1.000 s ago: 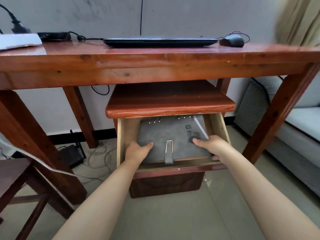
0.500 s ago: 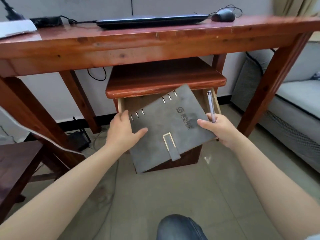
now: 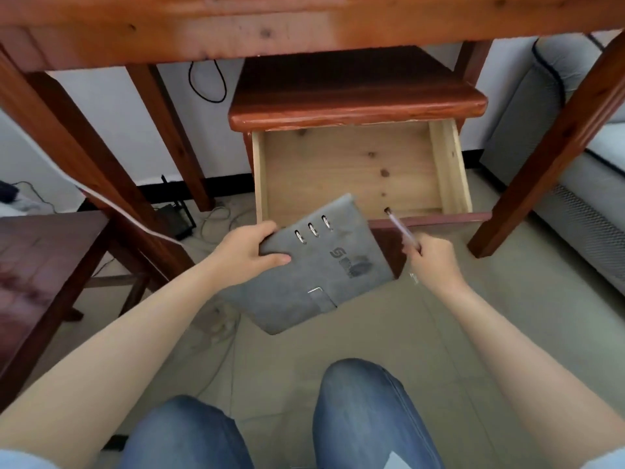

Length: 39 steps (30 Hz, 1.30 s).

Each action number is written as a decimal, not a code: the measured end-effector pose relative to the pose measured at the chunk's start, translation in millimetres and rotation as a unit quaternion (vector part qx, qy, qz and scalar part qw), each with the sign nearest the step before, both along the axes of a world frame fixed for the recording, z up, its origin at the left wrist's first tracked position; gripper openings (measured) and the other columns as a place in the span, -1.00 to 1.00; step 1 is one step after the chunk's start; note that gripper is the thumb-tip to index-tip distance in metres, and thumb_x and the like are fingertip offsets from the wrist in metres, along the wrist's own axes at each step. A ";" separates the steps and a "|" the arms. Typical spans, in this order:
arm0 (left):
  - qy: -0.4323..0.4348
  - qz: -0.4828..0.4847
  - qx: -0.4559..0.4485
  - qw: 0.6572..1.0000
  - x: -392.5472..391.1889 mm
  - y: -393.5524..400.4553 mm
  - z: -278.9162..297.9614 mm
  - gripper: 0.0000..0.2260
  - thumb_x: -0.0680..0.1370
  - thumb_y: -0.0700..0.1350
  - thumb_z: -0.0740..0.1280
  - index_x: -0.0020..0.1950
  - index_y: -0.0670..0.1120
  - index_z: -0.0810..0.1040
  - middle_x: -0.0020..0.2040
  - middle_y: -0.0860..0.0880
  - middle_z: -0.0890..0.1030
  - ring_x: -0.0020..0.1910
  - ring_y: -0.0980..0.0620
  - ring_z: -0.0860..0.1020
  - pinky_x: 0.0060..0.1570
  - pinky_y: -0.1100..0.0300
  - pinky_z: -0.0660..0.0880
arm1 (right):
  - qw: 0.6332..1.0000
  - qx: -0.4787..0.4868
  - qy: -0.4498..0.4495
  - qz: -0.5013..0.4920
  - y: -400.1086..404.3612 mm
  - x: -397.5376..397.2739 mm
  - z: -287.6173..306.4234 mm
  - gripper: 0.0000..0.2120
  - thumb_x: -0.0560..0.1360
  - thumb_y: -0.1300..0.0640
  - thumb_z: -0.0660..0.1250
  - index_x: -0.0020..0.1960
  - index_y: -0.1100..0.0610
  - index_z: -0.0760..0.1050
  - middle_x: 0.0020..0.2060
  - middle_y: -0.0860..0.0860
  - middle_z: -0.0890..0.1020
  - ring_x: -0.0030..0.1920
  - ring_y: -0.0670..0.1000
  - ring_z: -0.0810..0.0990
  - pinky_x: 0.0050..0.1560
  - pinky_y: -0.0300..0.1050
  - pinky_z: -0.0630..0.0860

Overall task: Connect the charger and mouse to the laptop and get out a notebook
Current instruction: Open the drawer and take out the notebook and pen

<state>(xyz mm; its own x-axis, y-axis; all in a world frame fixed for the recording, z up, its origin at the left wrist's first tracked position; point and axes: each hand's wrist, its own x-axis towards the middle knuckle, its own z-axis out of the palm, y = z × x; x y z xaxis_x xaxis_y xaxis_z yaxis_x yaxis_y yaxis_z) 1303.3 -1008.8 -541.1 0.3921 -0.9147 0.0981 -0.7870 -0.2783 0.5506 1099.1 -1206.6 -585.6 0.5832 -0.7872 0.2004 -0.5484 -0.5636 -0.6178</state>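
A grey ring-bound notebook (image 3: 314, 269) with a strap clasp hangs tilted in the air in front of the drawer. My left hand (image 3: 248, 252) grips its upper left edge near the rings. To the right and apart from the notebook, my right hand (image 3: 434, 262) holds a pen (image 3: 402, 230) that points up toward the drawer. The wooden drawer (image 3: 449, 170) stands pulled out with nothing lying in it. The laptop, charger and mouse are out of view above the desk's front rail (image 3: 304, 25).
Red-brown desk legs (image 3: 548, 147) stand on both sides of the small drawer cabinet (image 3: 355, 103). A dark wooden chair (image 3: 44, 265) is at the left, a grey sofa (image 3: 581, 184) at the right. Cables and a black router (image 3: 176, 218) lie on the floor. My knees (image 3: 365, 411) are below.
The notebook came out of the drawer and down toward my lap. My right hand let go of it and now holds only the pen. The view tilted down, hiding the desktop.
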 end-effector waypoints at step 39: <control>-0.043 0.278 -0.121 0.952 58.7 9.7 -17.7 -0.77 0.42 -0.09 0.41 0.00 -0.15 0.50 -0.23 0.06 0.45 -0.23 0.03 0.41 -0.19 0.20 0.27 | 0.964 -0.171 0.195 0.060 -69.9 133.4 17.7 -0.29 0.48 0.41 0.16 0.45 -0.11 -0.01 0.46 0.06 -0.37 0.46 0.17 -0.34 0.02 -0.11 0.48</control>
<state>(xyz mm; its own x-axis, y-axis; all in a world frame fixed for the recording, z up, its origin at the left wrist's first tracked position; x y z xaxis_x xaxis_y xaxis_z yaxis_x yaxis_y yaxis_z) 1362.0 -999.1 -558.8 0.7896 -0.5153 0.3331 -0.6007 -0.5386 0.5908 1232.5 -1276.5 -567.9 0.7495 -0.6360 0.1839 -0.6193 -0.7717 -0.1449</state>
